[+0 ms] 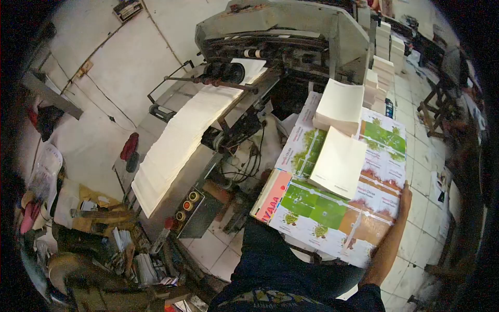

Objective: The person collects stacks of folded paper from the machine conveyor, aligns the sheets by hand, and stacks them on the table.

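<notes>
Green-brown printed sheets (pixel 325 212) (right hand (pixel 405 198) at edge).

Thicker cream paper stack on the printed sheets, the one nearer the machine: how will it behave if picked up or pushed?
The paper stack is probably heavy for its size, being visibly many sheets thick. Its top looks bowed, so it may flex rather than lift like a rigid block. No band shows around it, so a sideways push might shear the sheets.

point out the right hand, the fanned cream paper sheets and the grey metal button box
Right hand (pixel 405 201), head view: middle of the hand.
Fanned cream paper sheets (pixel 183 139), head view: middle of the row.
Grey metal button box (pixel 201 212), head view: front face, beside the buttons.
</notes>
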`<action>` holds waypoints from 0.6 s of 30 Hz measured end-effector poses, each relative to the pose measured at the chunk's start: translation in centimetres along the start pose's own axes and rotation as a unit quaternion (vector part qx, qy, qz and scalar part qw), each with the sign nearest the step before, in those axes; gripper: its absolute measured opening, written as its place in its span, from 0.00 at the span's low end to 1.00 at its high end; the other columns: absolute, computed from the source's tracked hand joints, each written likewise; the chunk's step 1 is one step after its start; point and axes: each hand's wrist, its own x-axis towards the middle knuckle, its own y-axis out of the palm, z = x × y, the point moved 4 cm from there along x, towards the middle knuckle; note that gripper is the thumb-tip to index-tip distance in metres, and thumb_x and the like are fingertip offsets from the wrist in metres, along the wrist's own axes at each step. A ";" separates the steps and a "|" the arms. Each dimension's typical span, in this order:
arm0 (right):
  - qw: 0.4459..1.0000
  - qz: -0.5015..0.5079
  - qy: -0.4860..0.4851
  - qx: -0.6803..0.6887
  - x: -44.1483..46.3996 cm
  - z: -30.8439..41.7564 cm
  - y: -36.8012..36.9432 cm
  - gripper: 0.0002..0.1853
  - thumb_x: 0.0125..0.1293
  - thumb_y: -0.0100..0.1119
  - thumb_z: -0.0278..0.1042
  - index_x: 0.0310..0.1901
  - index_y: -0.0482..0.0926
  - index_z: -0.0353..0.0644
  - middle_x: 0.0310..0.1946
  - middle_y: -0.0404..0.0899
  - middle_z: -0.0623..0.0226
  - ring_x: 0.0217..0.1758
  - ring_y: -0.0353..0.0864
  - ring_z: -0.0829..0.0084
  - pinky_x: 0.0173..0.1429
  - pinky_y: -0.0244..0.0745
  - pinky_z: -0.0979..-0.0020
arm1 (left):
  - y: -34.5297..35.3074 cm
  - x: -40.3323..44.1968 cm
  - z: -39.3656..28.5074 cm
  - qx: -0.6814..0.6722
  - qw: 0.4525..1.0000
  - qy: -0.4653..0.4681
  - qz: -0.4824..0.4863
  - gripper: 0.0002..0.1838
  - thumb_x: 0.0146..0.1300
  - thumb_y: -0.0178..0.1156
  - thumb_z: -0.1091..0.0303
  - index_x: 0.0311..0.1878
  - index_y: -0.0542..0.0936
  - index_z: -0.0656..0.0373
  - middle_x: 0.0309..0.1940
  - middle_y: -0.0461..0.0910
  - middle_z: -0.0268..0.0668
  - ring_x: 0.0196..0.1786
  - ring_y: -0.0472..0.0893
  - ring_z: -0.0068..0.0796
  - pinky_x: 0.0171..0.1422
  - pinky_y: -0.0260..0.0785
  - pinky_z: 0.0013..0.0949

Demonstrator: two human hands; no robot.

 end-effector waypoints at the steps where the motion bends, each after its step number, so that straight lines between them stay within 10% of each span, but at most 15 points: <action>1: 1.000 0.003 -0.003 0.001 -0.1 0.2 0.1 0.35 0.75 0.46 0.61 0.48 0.85 0.29 0.37 0.87 0.55 0.34 0.85 0.67 0.40 0.80 0.67 | 0.2 0.1 0.1 -0.002 1.000 0.000 -0.001 0.18 0.76 0.51 0.56 0.42 0.78 0.63 0.34 0.79 0.40 0.39 0.80 0.37 0.47 0.72 0.43; 18: 0.999 0.009 0.027 0.030 1.4 -1.3 -0.4 0.36 0.74 0.44 0.63 0.50 0.84 0.30 0.38 0.87 0.55 0.32 0.86 0.65 0.37 0.82 0.66 | 1.5 1.8 4.4 -0.119 0.988 0.027 -0.098 0.18 0.76 0.51 0.57 0.39 0.78 0.63 0.32 0.79 0.39 0.37 0.79 0.36 0.45 0.72 0.43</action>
